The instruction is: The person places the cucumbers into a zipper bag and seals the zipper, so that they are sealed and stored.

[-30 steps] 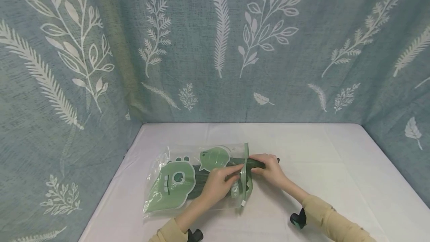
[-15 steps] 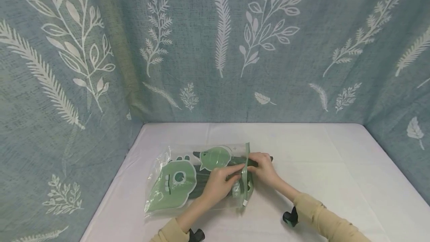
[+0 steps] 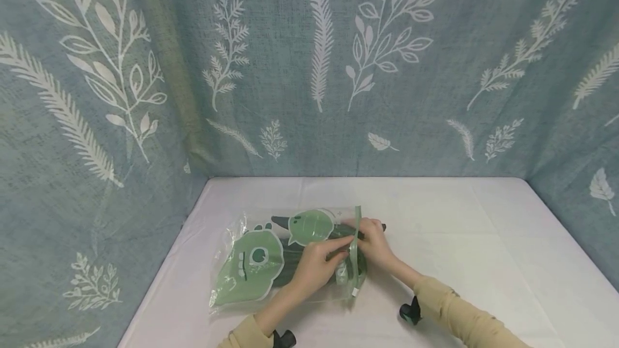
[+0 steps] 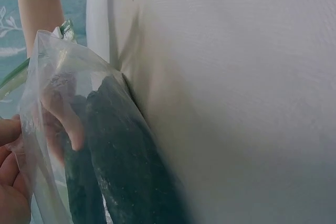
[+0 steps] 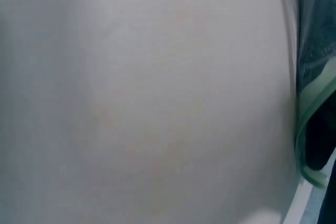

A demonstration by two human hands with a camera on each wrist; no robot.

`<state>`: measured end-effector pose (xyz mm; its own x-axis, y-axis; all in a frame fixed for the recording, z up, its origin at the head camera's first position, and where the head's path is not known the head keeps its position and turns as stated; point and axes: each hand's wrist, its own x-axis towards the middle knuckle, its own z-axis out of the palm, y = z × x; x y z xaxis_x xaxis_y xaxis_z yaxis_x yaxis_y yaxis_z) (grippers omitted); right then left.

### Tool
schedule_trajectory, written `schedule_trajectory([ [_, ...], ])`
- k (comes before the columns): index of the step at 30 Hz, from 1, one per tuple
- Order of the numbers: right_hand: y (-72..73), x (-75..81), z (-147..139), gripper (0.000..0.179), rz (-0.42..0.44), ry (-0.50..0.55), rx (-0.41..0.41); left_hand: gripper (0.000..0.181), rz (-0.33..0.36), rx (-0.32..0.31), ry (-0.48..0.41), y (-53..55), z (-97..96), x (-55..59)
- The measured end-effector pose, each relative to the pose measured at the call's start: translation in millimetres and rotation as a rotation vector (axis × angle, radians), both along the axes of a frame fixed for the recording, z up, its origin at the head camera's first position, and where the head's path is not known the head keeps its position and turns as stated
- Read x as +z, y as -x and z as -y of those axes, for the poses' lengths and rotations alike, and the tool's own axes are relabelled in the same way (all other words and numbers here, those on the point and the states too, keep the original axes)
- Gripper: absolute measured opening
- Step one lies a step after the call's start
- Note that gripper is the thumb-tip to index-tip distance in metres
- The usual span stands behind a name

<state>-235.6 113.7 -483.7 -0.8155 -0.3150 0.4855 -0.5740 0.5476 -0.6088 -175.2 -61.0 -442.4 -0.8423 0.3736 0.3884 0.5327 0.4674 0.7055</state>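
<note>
A clear zip bag (image 3: 246, 278) with green cartoon prints lies on the white table, its green-edged mouth facing right. Several dark green cucumbers (image 4: 126, 150) lie inside it. My left hand (image 3: 316, 267) pinches the bag's upper side near the mouth between thumb and fingers. At the mouth, my right hand (image 3: 374, 243) grips another cucumber (image 3: 343, 231) near its right end, most of its length inside the bag. Through the clear plastic in the left wrist view, the right fingers (image 4: 73, 129) show inside the opening. The right wrist view catches only the bag's green rim (image 5: 302, 145) at its right edge.
A white cloth covers the table (image 3: 459, 230). Blue-green curtains (image 3: 358, 138) with white leaf prints stand at the back and both sides. Small black devices (image 3: 410, 313) are worn at both wrists.
My right hand has moved left, sliding the cucumber deeper into the bag; its far tip now shows past the upper print. The left hand keeps its hold, nearly still.
</note>
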Motion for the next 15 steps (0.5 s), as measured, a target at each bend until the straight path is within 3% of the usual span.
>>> schedule_trajectory([
  [5, 1.3, 2.1, 11.6, 0.040, 0.031, -0.003, 0.014, 0.034, -0.005, 0.004, 0.002, -0.4, 0.7, 1.1],
  [15, 1.2, -0.8, 28.6, 0.037, 0.094, 0.024, -0.031, 0.033, -0.039, -0.005, -0.023, 0.0, 1.4, 2.1],
])
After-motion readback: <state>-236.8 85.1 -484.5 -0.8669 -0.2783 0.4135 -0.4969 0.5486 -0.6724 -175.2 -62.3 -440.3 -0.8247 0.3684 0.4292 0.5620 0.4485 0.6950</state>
